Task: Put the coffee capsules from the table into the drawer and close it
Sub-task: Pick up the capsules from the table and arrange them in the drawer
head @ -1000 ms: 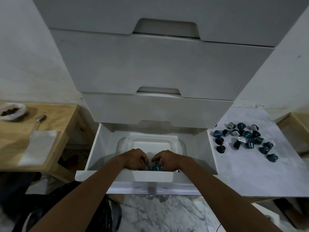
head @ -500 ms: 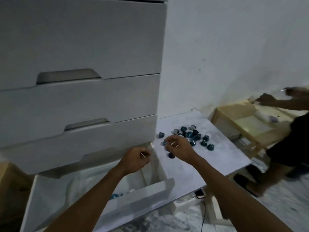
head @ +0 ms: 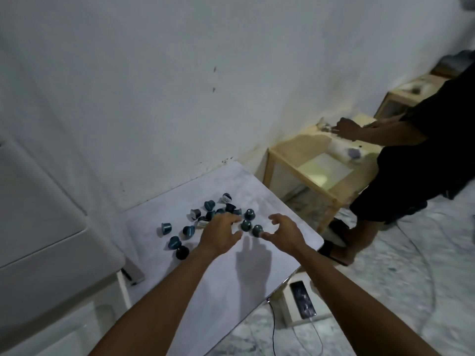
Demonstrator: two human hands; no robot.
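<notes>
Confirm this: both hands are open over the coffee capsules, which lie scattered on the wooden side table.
Not quite. The head view shows the left hand and right hand open over the coffee capsules, but these lie on the white table, not the wooden side table.

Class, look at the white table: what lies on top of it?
On the white table lies a scatter of coffee capsules. The left hand and right hand hover open above, covering some capsules.

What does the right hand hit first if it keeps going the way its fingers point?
Probably the teal capsule just off the right hand fingertips, with a second capsule right behind it. Depth is unclear from one view.
</notes>
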